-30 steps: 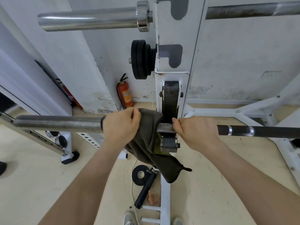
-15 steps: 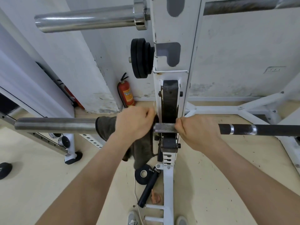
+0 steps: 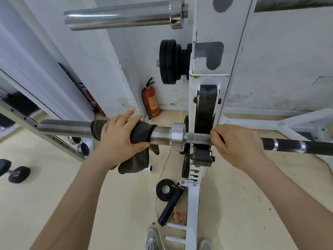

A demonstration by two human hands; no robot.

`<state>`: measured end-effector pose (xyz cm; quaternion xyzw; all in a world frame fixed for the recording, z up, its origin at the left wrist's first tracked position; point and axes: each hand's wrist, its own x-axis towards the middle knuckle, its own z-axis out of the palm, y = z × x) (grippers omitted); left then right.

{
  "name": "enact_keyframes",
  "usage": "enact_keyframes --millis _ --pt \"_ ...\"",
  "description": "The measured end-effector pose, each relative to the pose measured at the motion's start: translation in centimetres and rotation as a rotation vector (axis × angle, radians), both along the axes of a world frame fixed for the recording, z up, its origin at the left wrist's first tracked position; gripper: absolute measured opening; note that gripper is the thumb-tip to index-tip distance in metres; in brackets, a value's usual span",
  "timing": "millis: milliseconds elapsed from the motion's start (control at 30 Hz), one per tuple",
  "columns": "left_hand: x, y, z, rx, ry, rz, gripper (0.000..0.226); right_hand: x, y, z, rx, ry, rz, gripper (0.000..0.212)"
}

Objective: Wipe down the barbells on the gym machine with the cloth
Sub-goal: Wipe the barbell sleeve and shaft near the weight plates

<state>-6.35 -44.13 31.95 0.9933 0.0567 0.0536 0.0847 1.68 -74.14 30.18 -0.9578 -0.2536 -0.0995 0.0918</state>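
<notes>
A steel barbell (image 3: pixel 63 128) lies across the white rack upright (image 3: pixel 207 98) at waist height. My left hand (image 3: pixel 120 139) presses a dark olive cloth (image 3: pixel 138 134) around the barbell's sleeve, left of the collar (image 3: pixel 178 137); the cloth's loose end hangs below. My right hand (image 3: pixel 236 145) grips the knurled shaft just right of the upright. A second, chrome barbell (image 3: pixel 117 17) rests higher on the rack.
Black weight plates (image 3: pixel 171 62) hang on a peg beside the upright. A red fire extinguisher (image 3: pixel 152 102) stands by the wall. A small black plate (image 3: pixel 164 189) and a black handle (image 3: pixel 170 207) lie on the floor. A dumbbell (image 3: pixel 12 172) lies at left.
My left hand has slid the cloth leftward along the sleeve, away from the upright, uncovering the collar. My right hand has stayed on the shaft.
</notes>
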Motion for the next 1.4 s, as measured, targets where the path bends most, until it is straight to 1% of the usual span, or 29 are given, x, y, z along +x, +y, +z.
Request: enact_keyframes --millis 33,100,167,200,233,267,300,400,433,467,500,533,600,633,667,700,733,767,800,867,900,933,967,1067,1133,1200,1267,1333,1400 --pt "-0.5 0.3 -0.2 0.016 -0.051 -0.028 0.073 0.0 0.0 -0.2 0.067 0.000 0.002 0.033" --pt "-1.1 0.6 -0.7 0.003 -0.159 -0.098 0.057 -0.2 0.2 -0.1 0.180 -0.017 0.003 0.024" --pt "-1.4 0.1 -0.9 -0.142 -0.297 -0.077 0.033 -1.0 0.5 0.5 0.326 -0.063 0.038 0.019" --pt "-1.7 -0.7 -0.6 -0.250 -0.370 0.005 0.024 -1.8 1.0 1.0 0.405 -0.105 0.088 0.018" --pt "-2.0 -1.3 -0.4 -0.393 -0.425 0.099 0.019 -2.6 1.9 1.5 0.455 -0.142 0.162 0.016" --pt "-2.3 -2.0 -0.2 -0.583 -0.460 0.189 0.017 -3.5 3.1 2.2 0.442 -0.157 0.233 0.016" --pt "-2.4 -2.6 0.3 -0.797 -0.508 0.253 0.018 -4.0 4.5 2.6 0.366 -0.146 0.284 0.023" --pt "-3.4 -4.1 3.0 -1.475 -0.718 0.361 0.016 -3.6 8.4 3.7 -0.033 -0.026 0.295 0.058" --pt "-3.9 -4.2 3.8 -1.669 -0.755 0.365 0.020 -3.3 9.2 4.1 -0.089 0.005 0.294 0.061" --pt "-4.6 -4.4 4.5 -1.804 -0.750 0.368 0.029 -3.1 9.5 4.8 -0.077 0.032 0.310 0.060" --pt "-5.3 -4.5 5.1 -1.882 -0.719 0.358 0.040 -3.0 9.6 5.4 0.014 0.065 0.354 0.059" --pt "-6.0 -4.8 5.6 -1.924 -0.674 0.318 0.052 -3.2 9.6 6.3 0.147 0.139 0.412 0.059" --pt "-7.6 -5.4 6.2 -1.980 -0.614 0.189 0.068 -3.7 9.8 8.2 0.383 0.427 0.510 0.058" --pt "-8.3 -5.5 6.6 -2.016 -0.595 0.129 0.069 -3.7 10.1 8.7 0.420 0.528 0.550 0.049" --pt "-9.0 -5.5 7.0 -2.075 -0.569 0.033 0.066 -3.6 10.4 8.9 0.352 0.499 0.571 0.033" --pt "-9.5 -5.3 7.2 -2.192 -0.493 -0.131 0.061 -3.1 10.6 8.9 0.275 0.426 0.549 0.017" --pt "-10.1 -5.0 7.3 -2.251 -0.455 -0.271 0.055 -2.7 10.7 9.1 0.234 0.340 0.488 0.014" --pt "-10.9 -4.3 6.9 -2.225 -0.451 -0.367 0.047 -2.4 10.7 9.5 0.285 0.294 0.431 0.019" --pt "-11.6 -3.6 5.9 -2.107 -0.426 -0.347 0.037 -2.0 10.7 10.3 0.425 0.320 0.397 0.026" --pt "-12.6 -2.6 4.1 -1.728 -0.384 -0.098 0.021 -1.8 10.4 12.4 0.719 0.487 0.384 0.032" --pt "-12.8 -2.7 3.3 -1.580 -0.311 -0.023 0.020 -1.8 10.5 13.4 0.786 0.561 0.409 0.032" --pt "-12.4 -3.0 2.5 -1.487 -0.237 -0.002 0.023 -1.9 10.7 14.0 0.786 0.600 0.437 0.034" --pt "-11.8 -3.6 1.5 -1.434 -0.180 0.016 0.027 -2.0 11.0 14.1 0.752 0.606 0.464 0.037" --pt "-9.0 -5.9 -1.8 -1.436 -0.141 0.210 0.032 -2.7 12.0 13.1 0.646 0.544 0.456 0.047" --pt "-6.6 -7.2 -4.5 -1.406 -0.119 0.330 0.026 -2.6 12.1 12.1 0.697 0.532 0.369 0.049" --pt "-4.4 -8.5 -6.4 -1.529 -0.126 0.381 0.022 -2.1 11.9 11.4 0.797 0.532 0.266 0.049" --pt "-2.6 -9.7 -7.4 -1.866 -0.205 0.466 0.024 -1.8 11.6 10.9 0.810 0.466 0.186 0.051" --pt "-1.5 -10.9 -7.9 -2.228 -0.264 0.493 0.018 -1.5 11.1 10.1 0.735 0.381 0.138 0.050" --pt "-0.3 -12.4 -7.9 -2.472 -0.268 0.440 0.027 -1.2 10.5 9.3 0.530 0.322 0.121 0.043"
